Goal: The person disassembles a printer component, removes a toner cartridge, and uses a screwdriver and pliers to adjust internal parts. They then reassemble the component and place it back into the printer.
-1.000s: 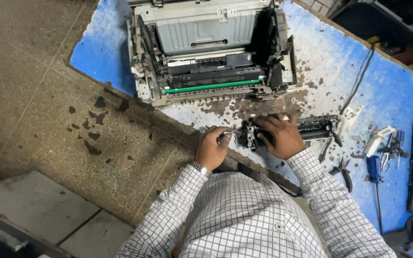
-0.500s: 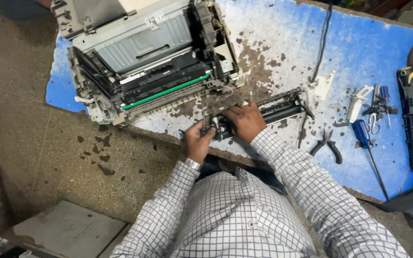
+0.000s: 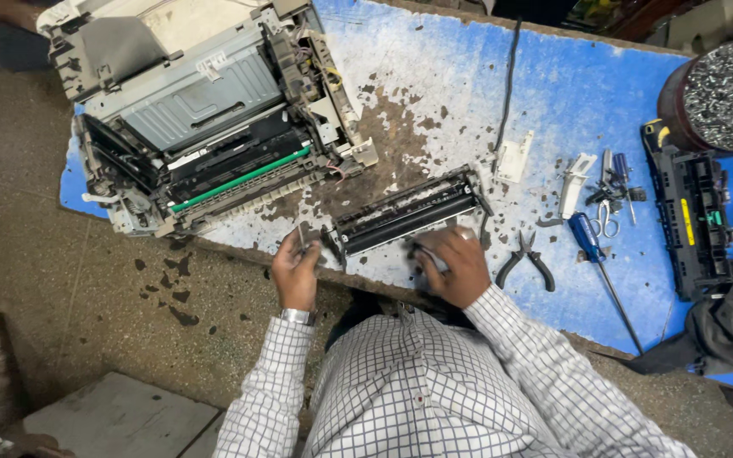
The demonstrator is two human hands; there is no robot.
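Note:
A long black roller assembly (image 3: 409, 212) lies near the front edge of the worn blue table (image 3: 460, 93). My left hand (image 3: 297, 270) grips its left end, fingers curled around a small metal part there. My right hand (image 3: 454, 265) is closed on a small dark-and-silver piece just in front of the assembly's right half. Behind the assembly an opened grey printer (image 3: 205, 127) sits at the table's left, with its inner frame and a green strip exposed.
Black pliers (image 3: 526, 265), a blue-handled screwdriver (image 3: 591, 242), white plastic parts (image 3: 515, 157) and small tools lie to the right. A black cartridge unit (image 3: 693, 212), a dark round container (image 3: 723, 89) and a dark cloth (image 3: 731, 322) sit at the far right. A cable (image 3: 509, 76) runs back.
The view has shifted left and tilted. My hands have spread apart: the left stays at the assembly's left end, the right has drawn back toward the table's front edge with a small piece.

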